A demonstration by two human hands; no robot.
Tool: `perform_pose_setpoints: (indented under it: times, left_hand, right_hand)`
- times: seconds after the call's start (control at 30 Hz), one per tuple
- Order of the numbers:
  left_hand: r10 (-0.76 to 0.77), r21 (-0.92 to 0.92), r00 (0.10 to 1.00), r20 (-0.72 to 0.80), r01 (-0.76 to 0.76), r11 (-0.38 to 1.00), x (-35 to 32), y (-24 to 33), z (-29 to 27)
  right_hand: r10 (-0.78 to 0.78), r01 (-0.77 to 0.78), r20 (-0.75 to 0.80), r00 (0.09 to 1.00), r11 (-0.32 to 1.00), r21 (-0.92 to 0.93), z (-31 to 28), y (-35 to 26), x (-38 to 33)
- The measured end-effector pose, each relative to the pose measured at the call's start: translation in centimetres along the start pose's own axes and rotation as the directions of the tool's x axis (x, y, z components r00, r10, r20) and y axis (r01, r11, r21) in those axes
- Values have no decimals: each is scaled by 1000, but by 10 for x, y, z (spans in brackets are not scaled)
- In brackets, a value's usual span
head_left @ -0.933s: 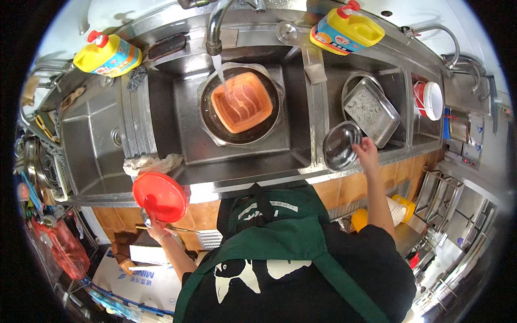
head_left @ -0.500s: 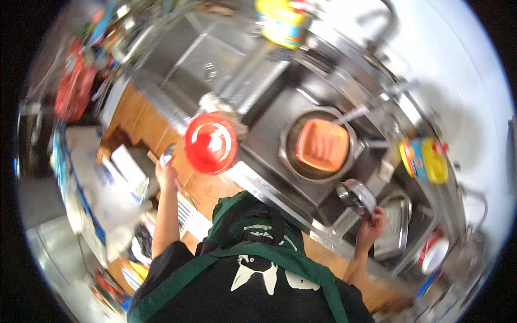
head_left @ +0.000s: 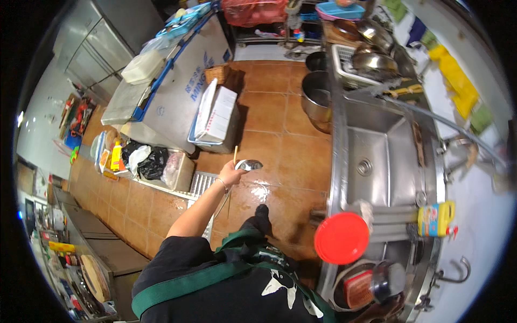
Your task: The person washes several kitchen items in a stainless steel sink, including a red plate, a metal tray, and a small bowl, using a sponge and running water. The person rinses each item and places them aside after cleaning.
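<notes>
My left hand [head_left: 230, 174], fingers closed, is held out over the tiled floor. It grips a shiny metal utensil with a rounded bowl [head_left: 250, 165], and a thin wooden stick [head_left: 236, 153] pokes out past the same fist. My right hand is not in view. At the lower right, a round metal bowl [head_left: 389, 281] appears above a reddish-orange square basket [head_left: 358, 289], which sits inside a larger pot [head_left: 338, 301] in the near sink. A red round basin [head_left: 341, 238] is at the sink's front edge, just beyond that pot.
A steel sink basin [head_left: 371, 161] runs along the right, with a yellow bottle [head_left: 435, 219] at its back. Tall metal pots [head_left: 316, 97] stand on the floor beside it. At left are a white chest freezer [head_left: 177, 91], a bin topped with white boxes [head_left: 216, 116], and a floor grate [head_left: 204, 185].
My view has swung left, so the sinks now lie at the right. My right hand, which held the metal bowl, has left view. The left hand still grips the metal utensil.
</notes>
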State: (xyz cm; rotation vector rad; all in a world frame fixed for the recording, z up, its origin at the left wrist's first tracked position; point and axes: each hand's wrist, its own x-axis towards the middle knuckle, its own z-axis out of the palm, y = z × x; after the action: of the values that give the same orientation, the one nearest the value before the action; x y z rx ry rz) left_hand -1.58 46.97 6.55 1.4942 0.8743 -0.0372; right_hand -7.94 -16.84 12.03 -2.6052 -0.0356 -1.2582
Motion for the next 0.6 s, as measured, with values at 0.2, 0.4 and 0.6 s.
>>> perform_pose_setpoints:
  times: [0.2, 0.4, 0.6]
  left_hand:
    - [130, -487, 983, 126, -53, 872, 91, 65, -110]
    - [143, -731, 986, 85, -36, 682, 197, 115, -184]
    - [57, -622, 994, -97, -105, 776, 306, 131, -252]
  right_hand:
    - [-34, 19, -96, 995, 987, -159, 121, -94, 87]
    - [42, -51, -166, 985, 997, -51, 208, -163, 174]
    - [37, -24, -178, 983, 997, 74, 417, -235, 282]
